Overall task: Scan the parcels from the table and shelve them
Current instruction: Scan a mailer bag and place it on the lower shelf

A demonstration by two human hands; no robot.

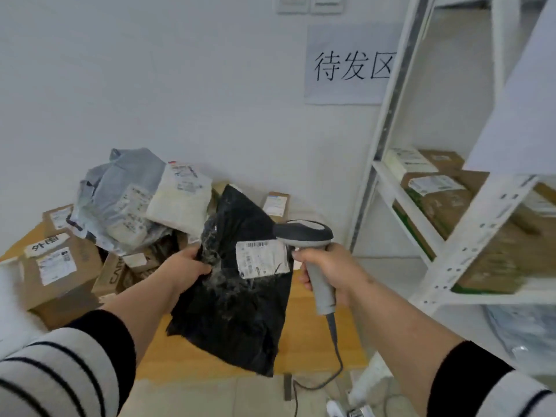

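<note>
— What have you got in the middle of the frame?

— I see the left hand (188,267) pinching the left edge of a black parcel bag (240,296), which hangs lifted above the wooden table (301,350). Its white shipping label (261,258) faces me at frame centre.

— And the right side?

— The right hand (326,270) is wrapped round the grey handle of the barcode scanner (313,251). The scanner's dark head sits just beside the label's upper right corner; I think they nearly touch, but the blur there keeps me from being sure. Its cable (334,356) drops toward the lower centre of the frame.

— Where are the other parcels?

— Heaped on the table at centre left: a grey poly bag (120,188), a white padded bag (180,200) leaning on it, and cardboard boxes (60,266) at the left edge. On the right, the white shelf rack (469,236) holds brown boxes (442,203) with labels. A paper sign (349,64) with black characters hangs on the wall, upper centre right.
</note>
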